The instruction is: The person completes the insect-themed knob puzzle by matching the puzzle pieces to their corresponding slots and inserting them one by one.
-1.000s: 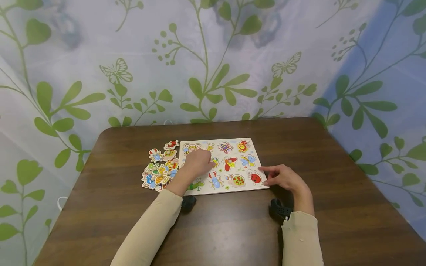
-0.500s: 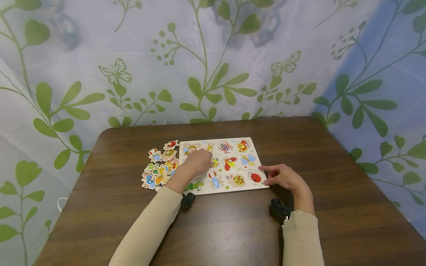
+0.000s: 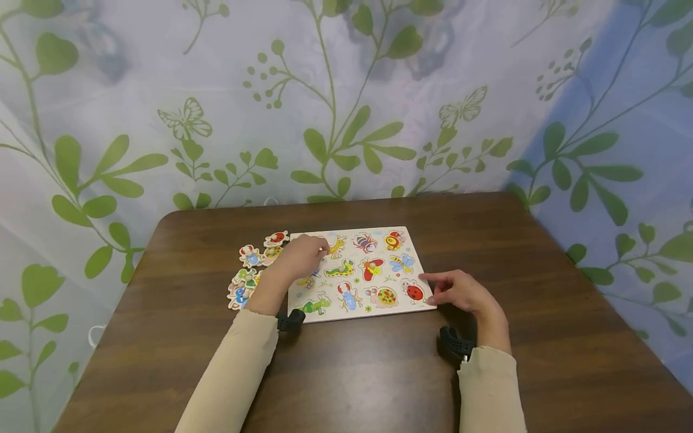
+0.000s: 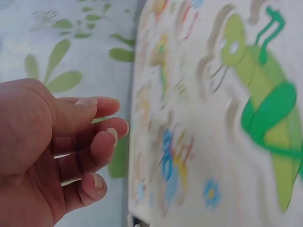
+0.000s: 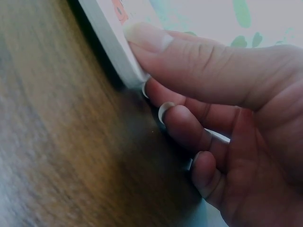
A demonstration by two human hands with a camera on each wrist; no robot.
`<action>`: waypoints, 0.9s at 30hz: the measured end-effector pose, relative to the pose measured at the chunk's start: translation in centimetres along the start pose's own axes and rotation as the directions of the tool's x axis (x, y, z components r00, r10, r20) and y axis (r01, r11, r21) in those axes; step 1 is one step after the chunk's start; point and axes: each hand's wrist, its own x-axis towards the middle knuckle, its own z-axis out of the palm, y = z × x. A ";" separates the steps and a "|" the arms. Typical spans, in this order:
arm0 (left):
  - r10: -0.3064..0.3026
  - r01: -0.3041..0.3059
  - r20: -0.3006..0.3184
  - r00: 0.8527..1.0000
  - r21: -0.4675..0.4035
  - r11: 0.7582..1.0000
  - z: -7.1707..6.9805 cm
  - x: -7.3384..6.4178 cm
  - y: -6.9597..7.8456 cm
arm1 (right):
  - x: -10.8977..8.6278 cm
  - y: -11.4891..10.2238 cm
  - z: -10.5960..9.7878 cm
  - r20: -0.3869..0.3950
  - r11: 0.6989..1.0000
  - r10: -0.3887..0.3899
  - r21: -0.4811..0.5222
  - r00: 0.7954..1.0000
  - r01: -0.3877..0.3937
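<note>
A pale puzzle board (image 3: 325, 287) with insect-shaped recesses lies on the table. My left hand (image 3: 298, 257) hovers over its upper left part, hiding the picture there. In the left wrist view that hand (image 4: 38, 142) has nothing between its loosely bent fingers, and the board's green grasshopper picture (image 4: 279, 113) shows large. My right hand (image 3: 462, 288) grips the board's right edge by the near corner. In the right wrist view its thumb (image 5: 184, 66) rests on the board's corner, the other fingers curled beside and below the edge. Several knobbed insect pieces (image 3: 240, 293) lie left of the board, partly behind my left arm.
A red ladybug piece (image 3: 277, 239) and a blue-bodied beetle piece (image 3: 250, 257) lie at the far end of the pile. The brown table (image 3: 368, 373) backs onto a leaf-patterned curtain (image 3: 227, 90). Each wrist wears a black strap.
My left hand has moved left and slightly back from the middle of the board, uncovering the caterpillar and the yellow insect beside it. The right hand has stayed at the board's edge.
</note>
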 end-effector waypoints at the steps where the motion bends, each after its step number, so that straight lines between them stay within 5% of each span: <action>1: -0.014 0.014 -0.019 1.000 0.003 1.000 -0.3 -0.3 -0.2 | 0.0 0.0 0.0 0.001 1.000 -0.001 0.002 1.000 0.001; 5: -0.082 0.083 -0.105 0.991 0.002 0.997 -1.4 -1.6 -1.2 | 0.1 0.1 0.1 0.001 1.000 -0.003 0.000 1.000 0.003; 11: -0.229 0.252 -0.196 0.953 0.097 0.963 -1.8 -3.4 -4.2 | 0.1 0.2 0.1 0.001 1.000 0.017 -0.006 1.000 -0.017; 15: -0.306 0.328 -0.171 0.937 0.120 0.937 -1.7 -4.0 -5.8 | -0.1 0.2 0.2 0.003 0.999 0.031 0.011 1.000 -0.031; 21: -0.334 0.343 -0.097 0.938 0.096 0.935 -1.5 -3.6 -6.7 | -0.1 0.2 0.2 -0.001 1.000 0.020 0.008 1.000 -0.020; 27: -0.346 0.353 -0.090 0.934 0.079 0.932 -1.3 -3.2 -7.2 | 0.1 0.3 0.2 -0.002 1.000 -0.007 -0.001 1.000 0.007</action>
